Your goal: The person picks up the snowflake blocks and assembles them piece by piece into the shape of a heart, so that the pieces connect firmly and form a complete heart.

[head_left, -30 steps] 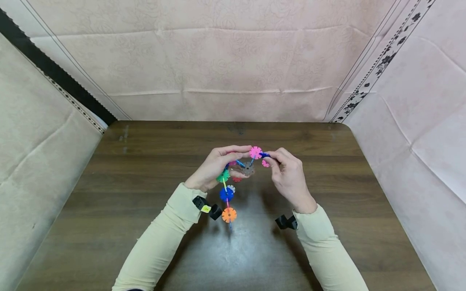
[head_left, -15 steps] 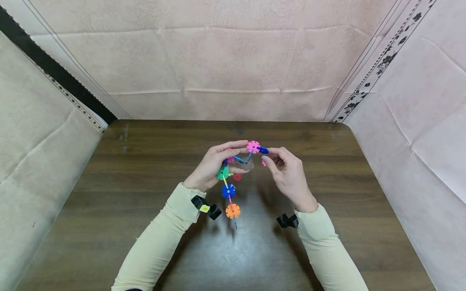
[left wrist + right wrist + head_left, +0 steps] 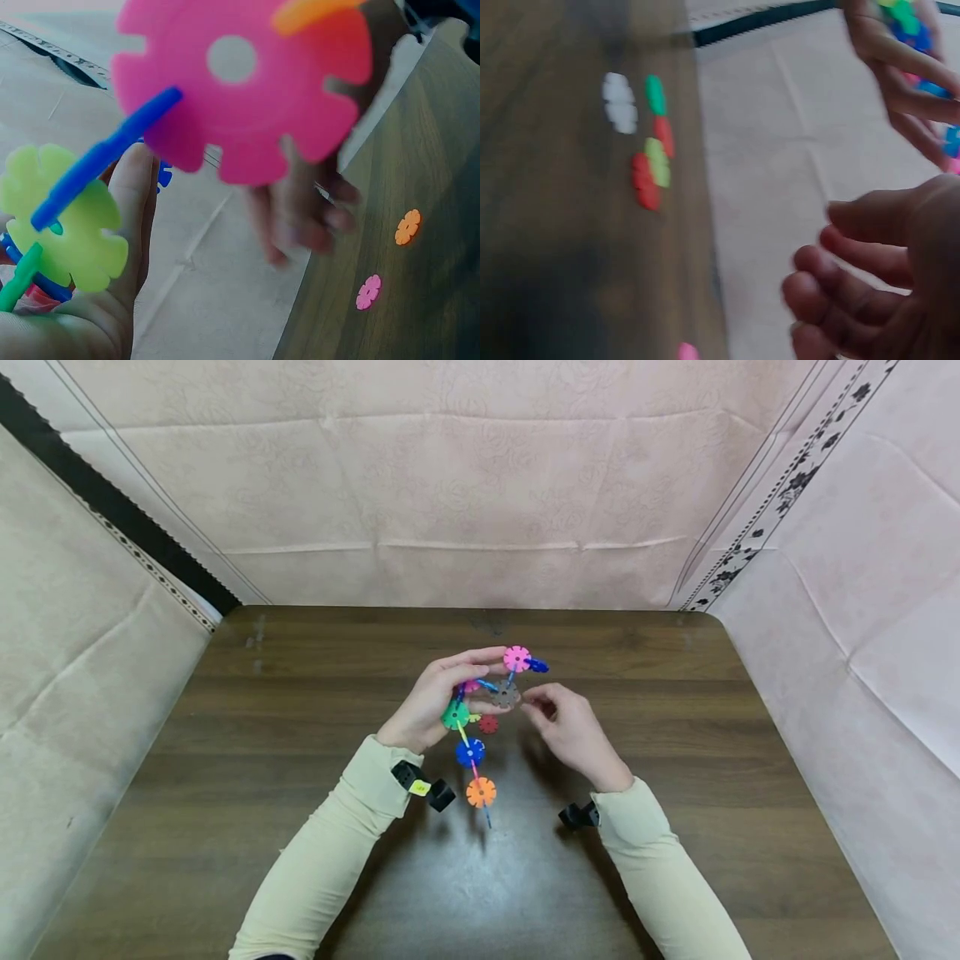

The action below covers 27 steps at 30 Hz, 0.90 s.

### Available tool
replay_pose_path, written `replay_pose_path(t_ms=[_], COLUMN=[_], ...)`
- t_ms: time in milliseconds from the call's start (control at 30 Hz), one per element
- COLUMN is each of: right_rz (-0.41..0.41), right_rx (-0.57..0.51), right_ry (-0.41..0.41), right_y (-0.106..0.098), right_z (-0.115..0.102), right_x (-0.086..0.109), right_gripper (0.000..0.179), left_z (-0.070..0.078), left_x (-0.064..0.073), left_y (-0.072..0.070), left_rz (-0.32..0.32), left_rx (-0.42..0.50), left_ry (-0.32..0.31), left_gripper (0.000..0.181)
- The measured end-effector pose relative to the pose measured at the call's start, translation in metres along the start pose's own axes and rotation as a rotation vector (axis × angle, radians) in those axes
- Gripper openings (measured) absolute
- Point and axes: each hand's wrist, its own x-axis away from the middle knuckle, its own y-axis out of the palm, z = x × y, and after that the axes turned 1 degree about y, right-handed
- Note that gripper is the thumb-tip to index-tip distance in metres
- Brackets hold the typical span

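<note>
Your left hand (image 3: 429,703) grips the disc chain (image 3: 470,752), strung toward you from its grey disc (image 3: 505,695), while your empty, loosely curled right hand (image 3: 572,733) hovers just rightward.

Creased, pale cloth (image 3: 450,485) rises behind the wood-grain counter (image 3: 315,727), with a black band (image 3: 112,503) at left and a floral border (image 3: 801,481) at right; faint marks (image 3: 258,643), possibly tape, show near the counter's far-left corner.

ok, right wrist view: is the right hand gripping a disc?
No: the thumb and curled fingers of the right hand show there with no disc between them.
</note>
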Motion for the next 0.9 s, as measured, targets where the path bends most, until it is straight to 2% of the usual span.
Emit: replay_pose_path(t_ms=[133, 233, 367, 500, 667, 800, 900], right_rz=[-0.169, -0.228, -0.248, -0.232, -0.203, -0.214, -0.243], right_rx=[0.052, 0.099, 0.172, 0.210, 0.263, 0.284, 0.252], right_ry=[0.059, 0.060, 0.041, 0.001, -0.027, 0.001, 0.039], right_y=[0.020, 0.033, 0.047, 0.056, 0.061, 0.061, 0.059], right_z=[0.005, 0.008, 0.011, 0.012, 0.014, 0.015, 0.016], right_x=[-0.006, -0.011, -0.015, -0.019, -0.022, -0.023, -0.025], right_gripper=[0.023, 0.025, 0.035, 0.046, 0.046, 0.039, 0.042], left_z=[0.002, 0.003, 0.003, 0.003, 0.002, 0.002, 0.002], left_x=[0.001, 0.002, 0.003, 0.004, 0.004, 0.004, 0.003], left_y=[0.000, 0.001, 0.000, -0.001, 0.000, 0.000, -0.001], left_rz=[0.022, 0.040, 0.057, 0.051, 0.041, 0.024, 0.008], left_rx=[-0.010, -0.027, -0.036, -0.030, -0.023, -0.046, -0.064], left_ry=[-0.002, -0.005, -0.014, -0.023, -0.035, -0.035, -0.033], left_gripper=[0.033, 0.034, 0.036, 0.036, 0.039, 0.041, 0.043])
